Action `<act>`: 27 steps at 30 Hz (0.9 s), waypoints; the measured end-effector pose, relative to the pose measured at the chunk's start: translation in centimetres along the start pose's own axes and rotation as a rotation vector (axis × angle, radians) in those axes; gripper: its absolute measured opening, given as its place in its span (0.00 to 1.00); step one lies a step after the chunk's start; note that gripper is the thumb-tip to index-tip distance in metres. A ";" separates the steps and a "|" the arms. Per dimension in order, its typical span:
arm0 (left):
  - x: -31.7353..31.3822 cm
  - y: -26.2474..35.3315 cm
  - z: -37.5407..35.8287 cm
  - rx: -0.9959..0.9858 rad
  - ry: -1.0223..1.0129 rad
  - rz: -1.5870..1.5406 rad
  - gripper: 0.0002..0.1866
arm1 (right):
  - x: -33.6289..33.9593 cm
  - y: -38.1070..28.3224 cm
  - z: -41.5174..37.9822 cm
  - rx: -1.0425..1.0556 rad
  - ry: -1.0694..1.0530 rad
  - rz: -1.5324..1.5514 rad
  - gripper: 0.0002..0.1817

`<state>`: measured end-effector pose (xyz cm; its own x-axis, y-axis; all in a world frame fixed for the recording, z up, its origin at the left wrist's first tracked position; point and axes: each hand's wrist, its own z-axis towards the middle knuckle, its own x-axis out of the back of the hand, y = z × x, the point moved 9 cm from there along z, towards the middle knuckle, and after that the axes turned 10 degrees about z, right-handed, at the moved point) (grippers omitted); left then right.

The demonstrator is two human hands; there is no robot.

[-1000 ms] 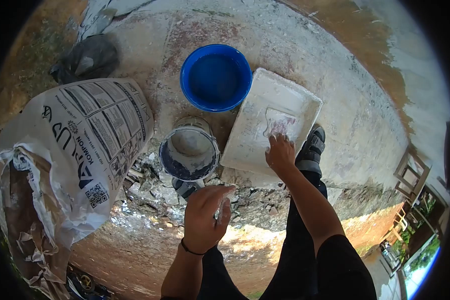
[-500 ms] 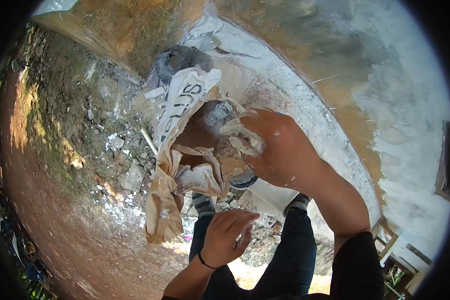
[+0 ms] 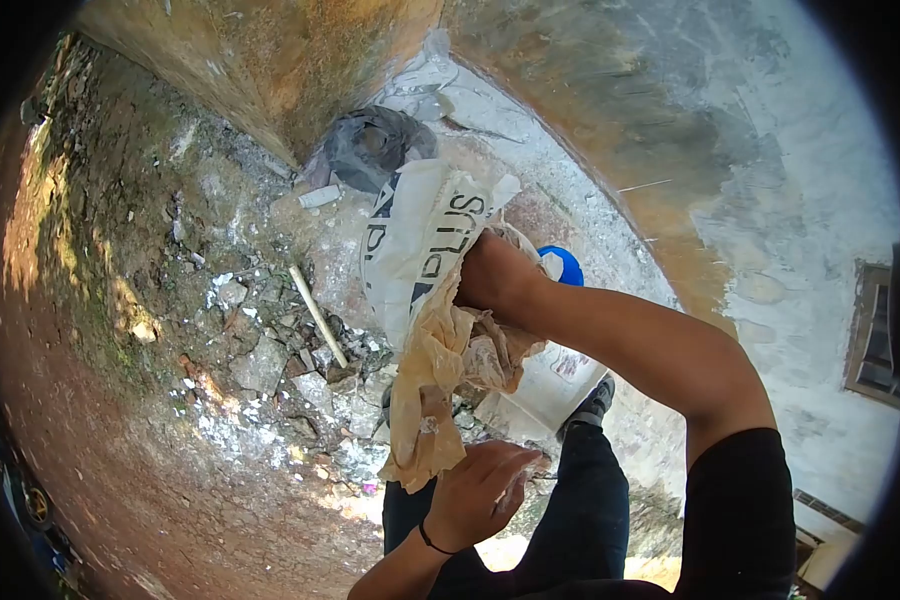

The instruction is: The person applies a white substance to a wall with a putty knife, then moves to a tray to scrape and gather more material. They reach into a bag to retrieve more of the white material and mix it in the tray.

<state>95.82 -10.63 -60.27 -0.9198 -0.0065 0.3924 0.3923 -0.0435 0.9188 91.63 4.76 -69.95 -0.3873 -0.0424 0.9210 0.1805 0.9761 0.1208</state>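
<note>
A torn paper sack with black printed letters stands in the middle, its mouth crumpled and its brown inner paper folded outward. My right hand reaches into the sack's mouth. The fingers are hidden inside, so what they hold does not show. Below the hanging brown flap of the sack, my left hand is held with its fingers stretched and the thumb apart, holding nothing. A black band circles that wrist.
A white bucket lies behind the sack near my foot. Something round and blue shows beyond my right forearm. A grey plastic bag, a small white cylinder, a stick and rubble lie near the plastered wall.
My right hand has gone from the sack's rim down into its mouth. The sack has shifted right in view, and the blue thing has come into sight. My left hand stays low with fingers stretched.
</note>
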 end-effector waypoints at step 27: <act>-4.8 2.5 3.8 -0.053 -0.203 0.053 0.17 | 2.7 9.8 -16.0 -0.373 0.475 0.737 0.26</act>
<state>101.23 -6.89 -59.72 -0.8747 0.1905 0.4457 0.4340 -0.1014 0.8952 106.77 10.76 -60.37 0.3317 0.3942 0.8571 0.5414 0.6644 -0.5152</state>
